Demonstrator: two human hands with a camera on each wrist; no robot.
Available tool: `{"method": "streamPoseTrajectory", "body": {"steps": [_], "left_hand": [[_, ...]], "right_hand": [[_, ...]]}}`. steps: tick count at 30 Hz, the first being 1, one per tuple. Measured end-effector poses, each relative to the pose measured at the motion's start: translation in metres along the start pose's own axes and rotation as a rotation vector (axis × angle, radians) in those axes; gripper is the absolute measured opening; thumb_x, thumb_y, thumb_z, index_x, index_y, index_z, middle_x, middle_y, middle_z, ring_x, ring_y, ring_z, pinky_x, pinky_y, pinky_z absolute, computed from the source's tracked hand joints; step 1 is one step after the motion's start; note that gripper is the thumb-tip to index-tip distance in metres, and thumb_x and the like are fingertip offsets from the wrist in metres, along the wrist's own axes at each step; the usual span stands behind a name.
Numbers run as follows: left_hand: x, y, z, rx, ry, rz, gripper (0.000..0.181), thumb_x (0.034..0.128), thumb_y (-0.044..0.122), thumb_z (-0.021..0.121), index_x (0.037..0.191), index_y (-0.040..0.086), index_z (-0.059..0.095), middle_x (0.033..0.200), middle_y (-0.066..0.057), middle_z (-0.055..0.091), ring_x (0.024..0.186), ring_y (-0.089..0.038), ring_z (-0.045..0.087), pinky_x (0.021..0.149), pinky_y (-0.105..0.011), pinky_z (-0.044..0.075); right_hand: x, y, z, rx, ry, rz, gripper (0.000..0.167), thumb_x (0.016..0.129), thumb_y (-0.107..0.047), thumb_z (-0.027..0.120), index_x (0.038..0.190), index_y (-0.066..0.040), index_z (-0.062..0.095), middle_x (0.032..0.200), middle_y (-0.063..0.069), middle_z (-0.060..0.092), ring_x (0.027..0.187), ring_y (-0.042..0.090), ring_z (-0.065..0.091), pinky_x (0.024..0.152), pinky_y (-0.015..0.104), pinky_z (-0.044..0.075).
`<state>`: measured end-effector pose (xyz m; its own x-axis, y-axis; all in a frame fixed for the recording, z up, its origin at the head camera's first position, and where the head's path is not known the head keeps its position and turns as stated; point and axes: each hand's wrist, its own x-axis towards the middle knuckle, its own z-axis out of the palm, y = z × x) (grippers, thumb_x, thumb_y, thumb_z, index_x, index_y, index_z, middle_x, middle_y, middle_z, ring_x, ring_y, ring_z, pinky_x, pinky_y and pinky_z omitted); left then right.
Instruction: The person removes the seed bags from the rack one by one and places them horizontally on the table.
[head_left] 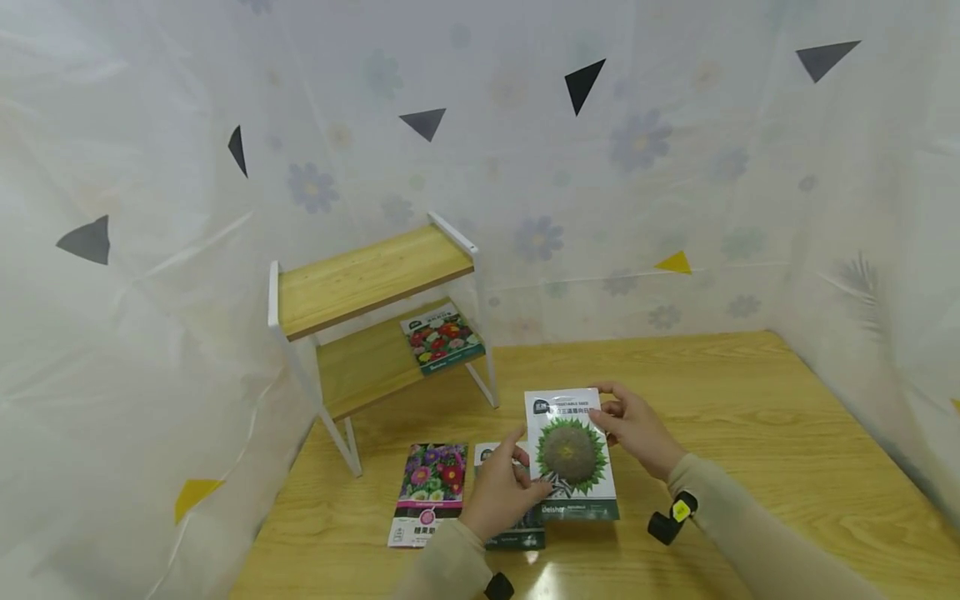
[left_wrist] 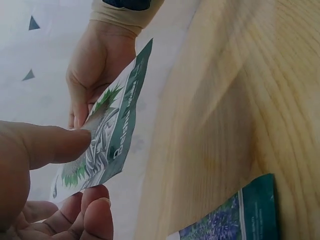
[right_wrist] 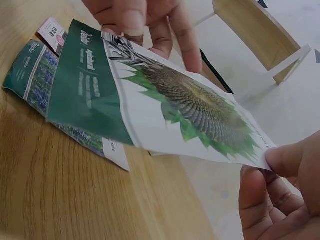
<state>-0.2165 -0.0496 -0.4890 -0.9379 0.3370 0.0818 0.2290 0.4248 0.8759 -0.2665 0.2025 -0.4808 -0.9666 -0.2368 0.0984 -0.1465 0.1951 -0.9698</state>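
Both hands hold a sunflower seed packet tilted above the table, its front with a large seed head and green leaves facing up. At its upper right edge the right hand pinches it between thumb and fingers. My left hand grips the lower left edge, thumb on the front and fingers behind, as the left wrist view shows. Beneath lies a purple-flower seed packet, partly covered in the head view. To its left, a pink-and-purple flower seed packet lies flat.
A two-tier wooden shelf with white metal legs stands at the back left of the table. On its lower board rests a red-flower seed packet. Pale patterned sheeting surrounds the table's back and sides.
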Motion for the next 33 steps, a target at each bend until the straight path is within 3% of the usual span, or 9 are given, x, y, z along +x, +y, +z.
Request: {"method": "streamPoseTrajectory", "body": {"steps": [10,18,23,30,33], "left_hand": [[-0.004,-0.005,0.019,0.1,-0.101,-0.043,0.103,0.0734,0.018,0.085,0.154,0.016,0.021,0.096,0.006,0.045,0.067,-0.007,0.046,0.057,-0.024,0.043],[-0.009,-0.007,0.03,0.218,-0.084,-0.012,0.109,0.0729,0.018,0.085,0.155,0.016,0.013,0.087,0.008,0.044,0.067,-0.004,0.044,0.058,-0.021,0.043],[-0.011,-0.008,0.034,0.29,-0.073,0.015,0.109,0.0722,0.023,0.086,0.155,0.014,0.015,0.09,0.008,0.044,0.067,-0.003,0.044,0.057,-0.02,0.043],[-0.014,-0.009,0.037,0.467,-0.041,0.056,0.095,0.0716,0.035,0.084,0.148,0.007,0.035,0.122,-0.004,0.054,0.096,-0.012,0.056,0.087,-0.031,0.05],[-0.015,-0.011,0.038,0.53,-0.051,0.072,0.091,0.0716,0.039,0.083,0.146,0.008,0.04,0.128,-0.005,0.054,0.105,-0.017,0.057,0.092,-0.035,0.049]], "right_hand": [[-0.003,0.014,-0.011,0.02,0.042,0.06,0.051,0.098,-0.021,0.058,0.143,-0.012,0.036,0.094,0.017,0.058,0.074,0.022,0.052,0.066,0.046,0.051],[-0.005,0.026,-0.011,0.012,0.068,0.11,0.053,0.097,-0.024,0.06,0.143,-0.011,0.037,0.098,0.016,0.058,0.076,0.023,0.052,0.067,0.046,0.051],[-0.006,0.03,-0.011,0.006,0.078,0.116,0.051,0.097,-0.022,0.06,0.142,-0.009,0.038,0.097,0.016,0.058,0.076,0.024,0.052,0.066,0.044,0.052],[-0.009,0.036,-0.01,0.006,0.061,0.1,0.048,0.097,-0.013,0.058,0.141,-0.009,0.039,0.084,0.014,0.052,0.065,0.019,0.047,0.057,0.041,0.049],[-0.01,0.041,-0.009,-0.01,0.067,0.091,0.046,0.097,-0.011,0.058,0.14,-0.007,0.041,0.083,0.014,0.053,0.063,0.017,0.047,0.055,0.038,0.048]]}}
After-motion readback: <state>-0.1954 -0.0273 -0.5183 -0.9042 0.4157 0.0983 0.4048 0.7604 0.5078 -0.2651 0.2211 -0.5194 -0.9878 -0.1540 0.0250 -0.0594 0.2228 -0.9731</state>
